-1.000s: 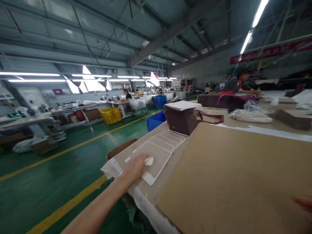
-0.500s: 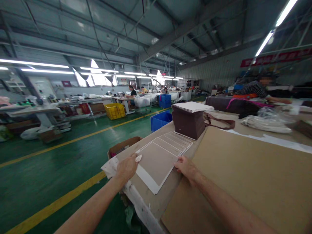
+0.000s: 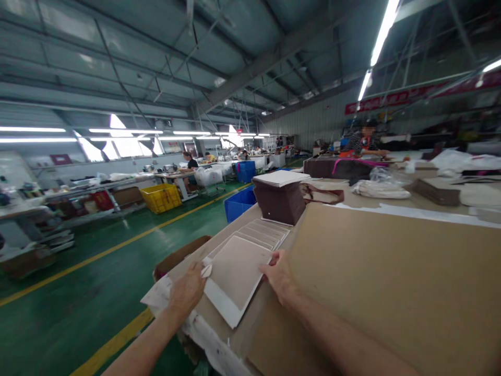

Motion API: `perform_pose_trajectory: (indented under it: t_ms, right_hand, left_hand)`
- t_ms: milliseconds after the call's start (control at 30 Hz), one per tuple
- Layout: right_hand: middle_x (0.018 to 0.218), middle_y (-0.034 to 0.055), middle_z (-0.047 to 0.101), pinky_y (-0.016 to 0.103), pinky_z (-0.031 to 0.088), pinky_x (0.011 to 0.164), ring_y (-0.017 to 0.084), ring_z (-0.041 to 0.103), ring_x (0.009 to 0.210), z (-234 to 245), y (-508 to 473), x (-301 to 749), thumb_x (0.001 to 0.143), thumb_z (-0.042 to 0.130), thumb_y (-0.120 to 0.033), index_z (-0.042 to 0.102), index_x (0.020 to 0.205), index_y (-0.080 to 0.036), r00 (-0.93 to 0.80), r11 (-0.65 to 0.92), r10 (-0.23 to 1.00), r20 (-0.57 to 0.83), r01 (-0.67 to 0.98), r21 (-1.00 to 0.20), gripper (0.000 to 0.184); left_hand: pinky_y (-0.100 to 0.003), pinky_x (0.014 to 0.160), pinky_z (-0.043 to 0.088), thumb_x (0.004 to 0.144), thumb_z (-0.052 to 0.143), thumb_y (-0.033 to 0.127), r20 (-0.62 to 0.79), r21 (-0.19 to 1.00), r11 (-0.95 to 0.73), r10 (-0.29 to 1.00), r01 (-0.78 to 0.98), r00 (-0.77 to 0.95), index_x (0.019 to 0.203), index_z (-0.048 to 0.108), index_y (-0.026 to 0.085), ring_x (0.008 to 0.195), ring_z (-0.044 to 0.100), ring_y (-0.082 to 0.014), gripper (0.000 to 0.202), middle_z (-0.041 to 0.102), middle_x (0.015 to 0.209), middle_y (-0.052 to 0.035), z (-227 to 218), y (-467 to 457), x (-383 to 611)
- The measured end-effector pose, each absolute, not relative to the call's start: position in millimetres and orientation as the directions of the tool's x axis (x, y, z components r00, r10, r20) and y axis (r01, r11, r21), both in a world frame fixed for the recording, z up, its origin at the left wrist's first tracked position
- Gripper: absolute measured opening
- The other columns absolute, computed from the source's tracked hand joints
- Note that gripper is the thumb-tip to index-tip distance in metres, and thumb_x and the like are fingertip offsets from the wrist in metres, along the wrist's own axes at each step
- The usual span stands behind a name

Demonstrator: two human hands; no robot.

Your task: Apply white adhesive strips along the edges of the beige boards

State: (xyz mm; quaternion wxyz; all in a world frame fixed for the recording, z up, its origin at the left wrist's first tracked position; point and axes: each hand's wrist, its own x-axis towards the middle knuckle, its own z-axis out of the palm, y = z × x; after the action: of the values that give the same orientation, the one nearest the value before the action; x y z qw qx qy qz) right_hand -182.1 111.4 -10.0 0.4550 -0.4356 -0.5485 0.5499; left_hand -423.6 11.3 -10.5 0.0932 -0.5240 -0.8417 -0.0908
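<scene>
A beige rectangular sheet (image 3: pixel 239 269) with white borders lies at the front of a fanned row of similar sheets (image 3: pixel 261 233) on the table. My left hand (image 3: pixel 188 286) is closed at its left edge, a small white pointed piece (image 3: pixel 206 271) showing by the thumb; whether that is a turned-up corner or a separate thing I cannot tell. At the right edge, near the far corner, my right hand (image 3: pixel 278 275) pinches the sheet between thumb and fingers. Behind the row stands a tall stack of dark brown pieces (image 3: pixel 279 203) topped with white-faced sheets (image 3: pixel 282 178).
A large brown board (image 3: pixel 391 271) covers the table's right side. Along the left edge are a cardboard box (image 3: pixel 182 256) and a blue bin (image 3: pixel 239 203). A yellow crate (image 3: pixel 161 198) stands on the green floor. Across the table, a person (image 3: pixel 362 143) works beside wrapped bundles (image 3: pixel 381 188).
The view has turned to the right. Both hands keep hold of the front sheet, which has shifted slightly toward me relative to the row behind it.
</scene>
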Motion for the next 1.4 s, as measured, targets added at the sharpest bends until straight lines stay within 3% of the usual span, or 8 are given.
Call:
perform_pose_trajectory:
  t_ms: [200,333,467,567,667,800,1100,1400]
  right_hand:
    - [0.072,-0.0014,0.061,0.030,0.049,0.060,0.021,0.061,0.070,10.0,80.0,-20.4,0.059,0.072,-0.028,0.046,0.087,-0.023,-0.261,0.027,0.965,0.033,-0.026,-0.999,0.038]
    - [0.083,0.0037,0.067,0.032,0.050,0.065,0.023,0.064,0.078,-0.3,57.4,98.8,0.066,0.066,-0.037,0.051,0.093,-0.023,-0.268,0.016,0.962,-0.061,0.275,-0.961,0.034]
    - [0.092,0.0105,0.066,0.041,0.050,0.078,0.029,0.063,0.088,-18.7,39.1,166.4,0.065,0.062,-0.044,0.060,0.089,-0.021,-0.108,0.105,0.993,0.045,0.642,-0.760,0.033]
    - [0.116,0.0129,0.060,0.045,0.048,0.088,0.032,0.061,0.099,-18.2,31.7,171.6,0.070,0.059,-0.050,0.065,0.094,-0.022,-0.058,0.148,0.986,0.154,0.717,-0.681,0.037]
    - [0.125,0.0084,0.057,0.040,0.052,0.081,0.027,0.064,0.092,-0.3,25.0,147.7,0.078,0.055,-0.051,0.063,0.105,-0.026,-0.130,0.167,0.985,0.109,0.637,-0.752,0.038]
    - [0.107,0.0051,0.065,0.035,0.050,0.081,0.023,0.063,0.090,22.0,23.4,110.5,0.082,0.055,-0.048,0.062,0.103,-0.025,-0.246,0.209,0.963,0.107,0.441,-0.873,0.033]
    - [0.068,0.0020,0.062,0.028,0.042,0.062,0.016,0.053,0.064,3.4,30.6,107.4,0.082,0.058,-0.056,0.066,0.081,-0.017,-0.147,0.071,0.987,0.064,0.044,-0.997,0.040]
    - [0.064,-0.0005,0.058,0.024,0.037,0.056,0.012,0.048,0.059,2.6,28.3,105.8,0.081,0.065,-0.053,0.065,0.078,-0.017,-0.151,0.120,0.976,0.155,-0.214,-0.969,0.036]
  left_hand:
    - [-0.046,0.090,0.044,0.088,0.044,0.039,0.291,0.191,0.371,0.863,0.909,-0.413,0.126,0.047,0.011,0.106,0.058,-0.0343,0.047,0.049,0.124,-0.0175,14.9,5.0,-383.9]
    - [-0.042,0.102,0.035,0.087,0.042,0.047,0.277,0.409,0.195,0.904,0.891,-0.325,0.118,0.050,0.012,0.118,0.049,-0.0308,0.047,0.053,0.120,-0.0136,42.4,-0.8,-324.4]
    - [-0.031,0.067,0.048,0.093,0.024,0.055,0.071,0.649,0.094,0.980,0.755,-0.184,0.105,0.059,0.017,0.069,0.060,-0.0196,0.053,0.059,0.068,-0.0004,60.2,-13.5,-247.0]
    - [-0.021,0.051,0.042,0.090,0.038,0.052,-0.117,0.898,0.114,0.993,0.425,-0.020,0.098,0.064,0.015,0.058,0.055,-0.0110,0.046,0.062,0.075,-0.0015,59.3,-17.4,-190.2]
    - [-0.019,0.049,0.043,0.083,0.057,0.046,-0.251,0.964,0.259,0.959,-0.052,0.129,0.089,0.065,0.011,0.057,0.055,-0.0088,0.036,0.063,0.077,-0.0037,49.2,-12.3,-146.1]
    - [-0.024,0.054,0.052,0.074,0.072,0.040,-0.326,0.882,0.354,0.935,-0.311,0.139,0.083,0.065,0.008,0.051,0.056,-0.0095,0.033,0.063,0.066,-0.0030,35.4,-2.8,-107.9]
    - [-0.023,0.054,0.053,0.062,0.082,0.036,-0.348,0.859,0.349,0.935,-0.375,0.071,0.081,0.066,0.007,0.052,0.062,-0.0123,0.038,0.067,0.065,-0.0063,21.1,12.9,-62.0]
    - [-0.022,0.056,0.052,0.059,0.085,0.037,-0.310,0.877,0.315,0.948,-0.363,0.075,0.089,0.068,0.008,0.054,0.062,-0.0116,0.046,0.070,0.070,-0.0074,15.6,18.5,-40.2]
